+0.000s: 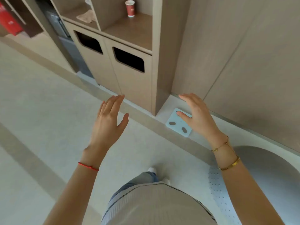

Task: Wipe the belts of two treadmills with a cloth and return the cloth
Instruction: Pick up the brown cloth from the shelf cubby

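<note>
A crumpled beige cloth lies on an open shelf of the wooden cabinet, at the upper left. My left hand is raised in front of me with straight fingers, holding nothing. My right hand is also raised, fingers spread and relaxed, holding nothing. Both hands hang in the air well below the shelf and far from the cloth. No treadmill belt is in view.
A red paper cup stands on the neighbouring shelf. Two dark bin openings sit in the cabinet front. A pale blue scale lies on the floor by the wall. A grey exercise ball is at my right. A red extinguisher is far left.
</note>
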